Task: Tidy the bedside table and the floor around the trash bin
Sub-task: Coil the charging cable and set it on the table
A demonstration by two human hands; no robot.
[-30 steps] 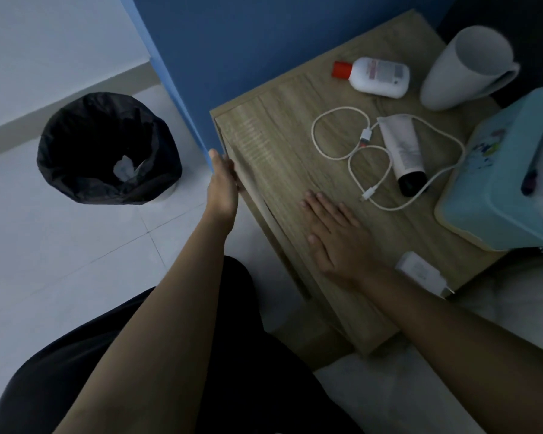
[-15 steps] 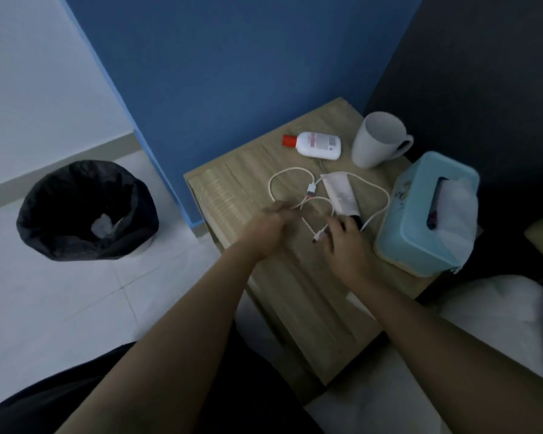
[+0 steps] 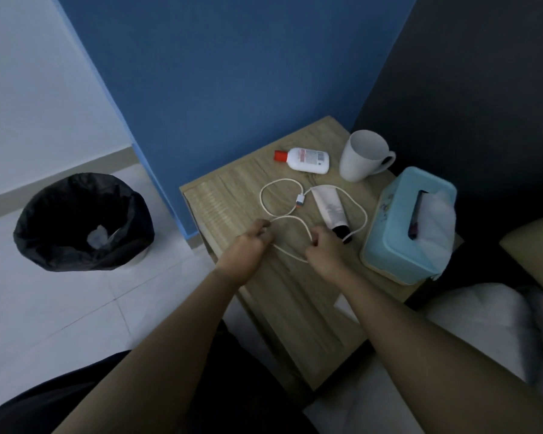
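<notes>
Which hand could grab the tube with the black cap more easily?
Probably the right hand: it sits beside the tube, while the left hand is farther away across the looped cable. Both pinch the cable, so it must let go first.

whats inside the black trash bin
A pale crumpled scrap lies near the bottom of the trash bin. The bin's near wall and the dark folds of its lining hide anything else that may be lower down.

Blue wall (image 3: 232, 73), dark panel (image 3: 483, 89) beside it, white bedding (image 3: 470, 324), tan pillow (image 3: 536, 245).
</notes>
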